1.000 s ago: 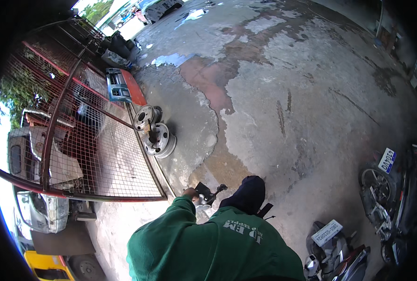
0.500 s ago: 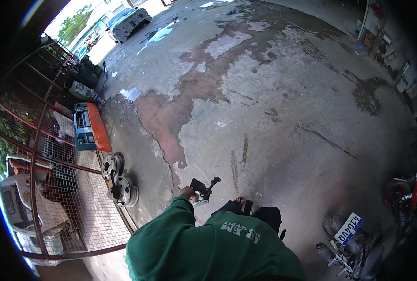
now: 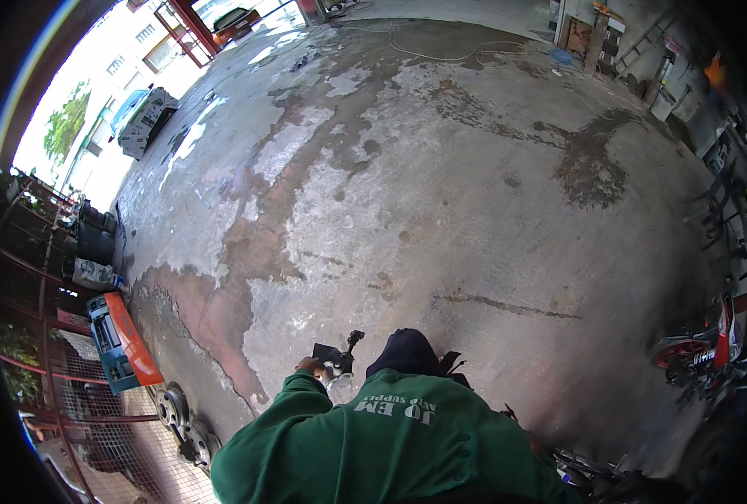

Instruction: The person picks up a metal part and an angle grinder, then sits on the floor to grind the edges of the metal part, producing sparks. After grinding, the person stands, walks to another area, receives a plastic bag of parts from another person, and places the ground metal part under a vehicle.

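Note:
My left hand reaches forward from a green sleeve, closed round a vehicle part held low over the floor. This part has a flat black plate, a dark stalk with a knobbed end, and a pale metal piece underneath. I cannot make out its exact kind. My dark-clothed knee is just right of it. My right sleeve runs down at the lower right, and the right hand does not show.
Wheel rims lie by the mesh fence at left, beside an orange and teal panel. A red motorcycle stands at right. Another dark machine is partly visible low right. Stained concrete floor stretches ahead; a covered car stands far left.
My view has swung right and up, so the rims and panel sit farther left and lower. The left hand still holds the vehicle part. The plated motorcycle at lower right is now mostly hidden.

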### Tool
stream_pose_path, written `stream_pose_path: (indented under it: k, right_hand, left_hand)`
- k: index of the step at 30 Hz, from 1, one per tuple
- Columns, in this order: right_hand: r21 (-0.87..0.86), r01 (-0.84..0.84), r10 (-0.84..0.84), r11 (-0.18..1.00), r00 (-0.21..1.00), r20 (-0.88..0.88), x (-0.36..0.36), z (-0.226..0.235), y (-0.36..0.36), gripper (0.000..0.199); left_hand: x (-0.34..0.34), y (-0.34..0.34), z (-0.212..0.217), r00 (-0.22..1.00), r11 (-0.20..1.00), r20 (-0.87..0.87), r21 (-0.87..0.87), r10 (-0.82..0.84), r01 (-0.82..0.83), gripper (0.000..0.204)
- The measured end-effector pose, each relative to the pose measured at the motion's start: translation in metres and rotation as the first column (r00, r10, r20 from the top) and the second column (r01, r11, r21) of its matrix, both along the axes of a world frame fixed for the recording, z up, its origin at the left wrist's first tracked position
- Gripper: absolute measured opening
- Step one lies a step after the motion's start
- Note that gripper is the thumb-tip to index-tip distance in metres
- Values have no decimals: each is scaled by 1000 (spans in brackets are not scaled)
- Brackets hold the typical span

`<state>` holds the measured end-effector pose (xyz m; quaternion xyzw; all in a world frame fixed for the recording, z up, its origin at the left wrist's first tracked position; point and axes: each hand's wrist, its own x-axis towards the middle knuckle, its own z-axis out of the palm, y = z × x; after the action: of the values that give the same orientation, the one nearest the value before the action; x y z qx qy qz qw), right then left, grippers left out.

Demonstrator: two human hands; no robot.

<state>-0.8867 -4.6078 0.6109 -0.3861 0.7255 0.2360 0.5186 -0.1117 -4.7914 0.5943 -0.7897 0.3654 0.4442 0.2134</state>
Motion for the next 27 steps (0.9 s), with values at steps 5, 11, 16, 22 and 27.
stream_pose_path:
  k: [5, 11, 16, 22, 27]
  right_hand:
    - [-34, 19, -21, 999, 998, -59, -109, 45, -257, 76]
    - [10, 66, -65, 998, 994, -93, -217, 55, -508, 75]
    - [154, 100, -93, 983, 994, -53, -292, 96, -674, 74]
    - [120, 53, -48, 991, 998, -45, -417, 87, -905, 74]
    - [181, -11, 7, 983, 1000, 22, -549, -6, -1106, 73]
  left_hand:
    - [-89, -190, -20, 995, 994, -91, 98, -39, 48, 36]
    - [-216, -474, -63, 875, 854, -116, 193, -469, 483, 36]
    - [-306, -701, -44, 987, 982, -30, 95, -160, 162, 30]
    - [-471, -1023, -7, 994, 989, 85, -125, -74, 84, 32]
    - [-602, -1245, -4, 991, 994, 133, -107, -10, 24, 32]
